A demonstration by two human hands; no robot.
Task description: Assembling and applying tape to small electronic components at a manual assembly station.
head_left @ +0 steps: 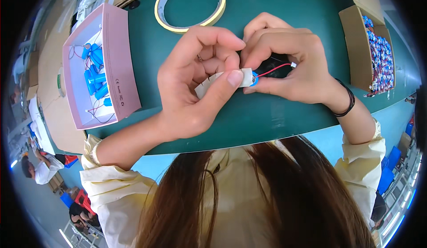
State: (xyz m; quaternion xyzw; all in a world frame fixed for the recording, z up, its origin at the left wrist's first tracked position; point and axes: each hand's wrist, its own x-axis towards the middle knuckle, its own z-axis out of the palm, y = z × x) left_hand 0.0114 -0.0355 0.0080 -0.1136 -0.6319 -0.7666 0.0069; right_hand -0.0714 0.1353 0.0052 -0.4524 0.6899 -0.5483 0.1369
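Over the table's middle, both hands meet at a small blue cylindrical battery [255, 78], mostly hidden behind tape and fingers. Cream tape [247, 78] with a jagged edge runs across it and into my left palm. My left hand [195, 86] is closed, its thumb pressing the tape against the battery. From the other side, the thumb and fingers of my right hand [289, 63] close around the battery's end. A red wire [273, 70] comes out of that end to a small white connector [293, 65] near my right palm.
A pink box [122, 66] with several blue batteries stands at left. At right, a cardboard box [358, 48] is packed with wired blue batteries. A yellowish tape roll [223, 10] lies on the green table [293, 123] beyond my hands. Other people appear at far left.
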